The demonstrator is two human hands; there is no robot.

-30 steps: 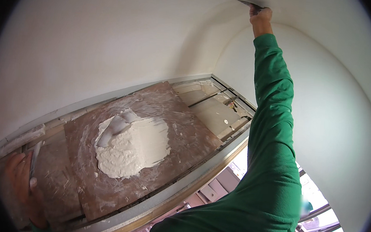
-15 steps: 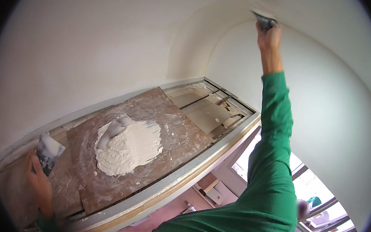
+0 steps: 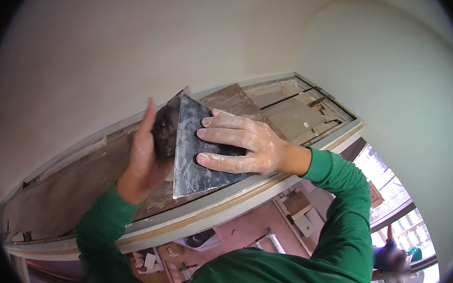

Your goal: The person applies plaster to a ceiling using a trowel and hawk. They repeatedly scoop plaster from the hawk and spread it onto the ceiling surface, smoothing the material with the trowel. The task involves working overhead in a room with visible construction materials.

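Observation:
In front of me my two hands have brought two wide putty knives together. My right hand is spread over the back of one putty knife, whose dark trapezoid blade is smeared with whitish residue and points left. My left hand grips the other dark putty knife close behind it, thumb raised. The blades overlap, and whether they touch I cannot tell. Beneath them lies a brown board; the white plaster heap on it is hidden behind my hands and tools. White dust coats my right fingers.
The board rests in a long recessed ledge with a pale raised rim. Pale curved walls rise around it. Far below is a pinkish floor with tools and boxes. Another person is at the lower right, near bright windows.
My right hand has come down from the high curved wall with its putty knife. My left hand has risen from the board's left side, and the two knives now meet in the middle.

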